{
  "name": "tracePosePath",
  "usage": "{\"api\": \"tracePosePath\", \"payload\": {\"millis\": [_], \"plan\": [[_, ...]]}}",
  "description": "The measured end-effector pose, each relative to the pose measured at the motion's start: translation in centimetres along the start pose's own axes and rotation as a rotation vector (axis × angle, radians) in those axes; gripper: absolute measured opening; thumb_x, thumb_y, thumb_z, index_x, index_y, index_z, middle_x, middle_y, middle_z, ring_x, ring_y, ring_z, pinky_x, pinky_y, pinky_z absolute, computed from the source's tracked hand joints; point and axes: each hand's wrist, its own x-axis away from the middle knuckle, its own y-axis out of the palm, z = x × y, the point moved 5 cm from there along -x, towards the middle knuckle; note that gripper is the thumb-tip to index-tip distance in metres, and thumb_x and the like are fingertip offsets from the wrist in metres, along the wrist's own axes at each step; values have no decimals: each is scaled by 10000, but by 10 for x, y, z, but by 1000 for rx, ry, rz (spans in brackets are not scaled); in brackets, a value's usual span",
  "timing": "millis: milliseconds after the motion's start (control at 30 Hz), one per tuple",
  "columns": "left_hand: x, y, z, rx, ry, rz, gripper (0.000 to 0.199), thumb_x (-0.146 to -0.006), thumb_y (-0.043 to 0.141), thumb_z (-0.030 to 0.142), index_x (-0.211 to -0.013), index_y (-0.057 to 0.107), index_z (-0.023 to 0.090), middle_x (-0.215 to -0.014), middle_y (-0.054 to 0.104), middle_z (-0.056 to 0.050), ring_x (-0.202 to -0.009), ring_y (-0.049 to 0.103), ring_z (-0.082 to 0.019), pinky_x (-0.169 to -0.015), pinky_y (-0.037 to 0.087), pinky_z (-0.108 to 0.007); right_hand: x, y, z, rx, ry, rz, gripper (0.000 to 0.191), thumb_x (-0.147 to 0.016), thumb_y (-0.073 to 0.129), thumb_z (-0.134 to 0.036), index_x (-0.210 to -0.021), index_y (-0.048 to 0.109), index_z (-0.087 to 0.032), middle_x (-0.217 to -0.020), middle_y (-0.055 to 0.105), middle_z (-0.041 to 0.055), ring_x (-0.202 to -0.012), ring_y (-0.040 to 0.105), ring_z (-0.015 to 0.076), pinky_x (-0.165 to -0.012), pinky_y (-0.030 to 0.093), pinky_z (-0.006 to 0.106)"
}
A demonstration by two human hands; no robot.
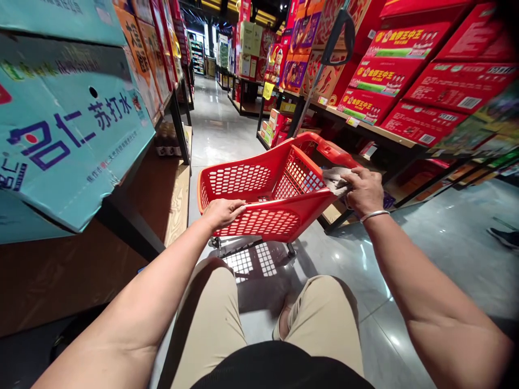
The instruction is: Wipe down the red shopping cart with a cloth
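At the centre of the frame a red shopping cart is gripped on its near rim by the left hand, fingers pressed together over the edge. By the handle, right of centre, a greyish cloth, or possibly a glove, is pinched under the curled fingers of the right hand. Blue boxes are stacked upper left.

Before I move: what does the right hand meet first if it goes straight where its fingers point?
The grey cloth at the cart's corner; the right hand's fingers already seem to be on it. Past that, probably the cart's basket, though depth is unclear.
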Motion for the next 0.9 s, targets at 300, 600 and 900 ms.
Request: {"api": "tracePosePath", "payload": {"millis": [300,600,900], "plan": [[-10,-17,27,-46,27,34,542,-887,457,691,-1021,691,221,-1020,756,-72,-946,696,-264,-755,496,-317,15,11,-144,61,-234,-239,321,-983,439,-276,-983,758,-237,-1002,659,117,-945,429,270,-742,319,374],[-25,-7,71,-29,38,62,433,-991,388,571,-1248,650,342,-1139,763,-25,-1053,701,-243,-809,502,-305,21,-12,-152,-86,-567,-293,331,-936,487,-166,-1082,764,-273,-1235,665,51,-993,466,237,-831,407,356],[-22,-3,67,-62,56,69,422,-1017,343,517,-1171,677,310,-1107,770,-31,-1008,713,-240,-767,487,-304,-1,-36,-84,55,-219,-209,232,-821,589,-110,-913,783,-198,-1101,700,84,-842,461,213,-757,369,350]]}}
